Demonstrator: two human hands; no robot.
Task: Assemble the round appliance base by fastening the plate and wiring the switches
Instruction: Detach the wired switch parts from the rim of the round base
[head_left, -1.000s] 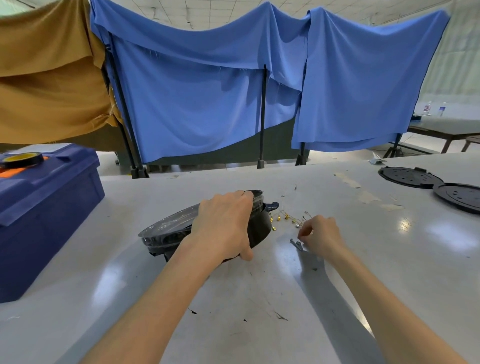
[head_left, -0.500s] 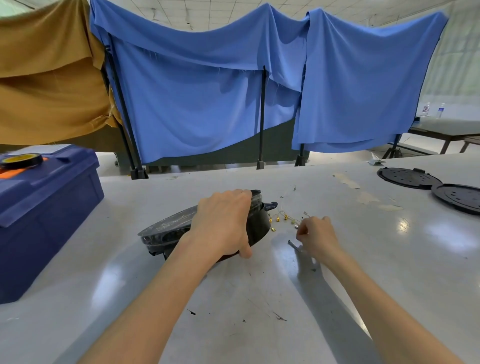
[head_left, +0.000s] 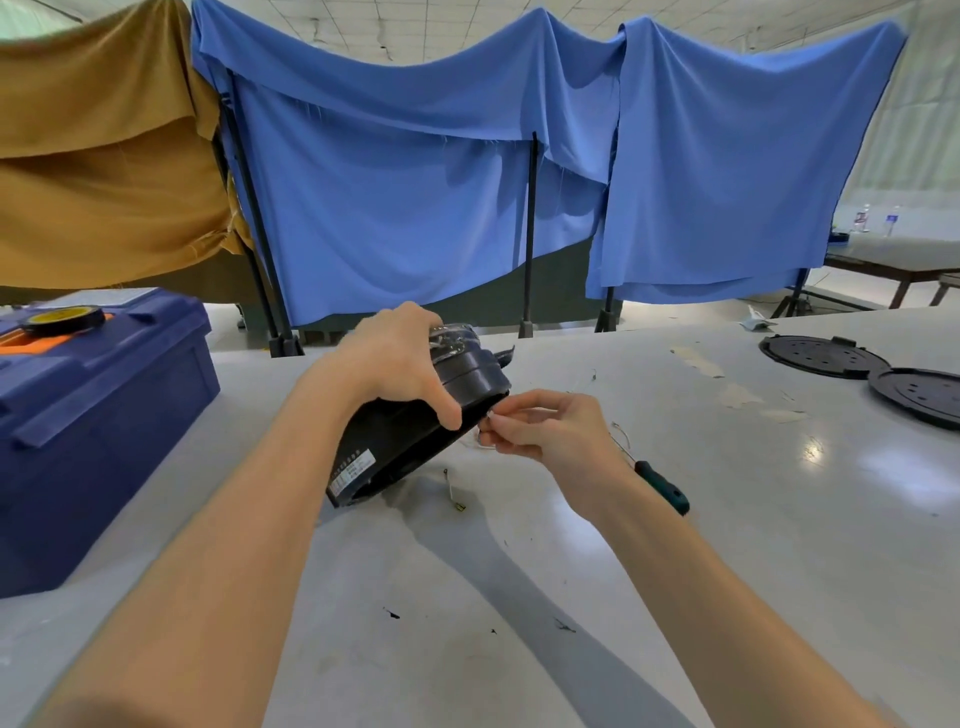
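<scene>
The round base (head_left: 400, 441) now stands tipped on its edge on the counter (head_left: 519, 597), underside toward the person; a second ago it lay flatter. The left hand (head_left: 395, 364) keeps its grip curled over the upper rim. The right hand (head_left: 540, 426) has left the counter, its grip pinching a small metal part (head_left: 488, 415) at the rim, probably a switch terminal going in. Beyond it, a screwdriver (head_left: 662, 486) lies untouched.

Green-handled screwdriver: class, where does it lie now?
Head view, right of centre: the screwdriver lies on the table, just past the right hand.
</scene>
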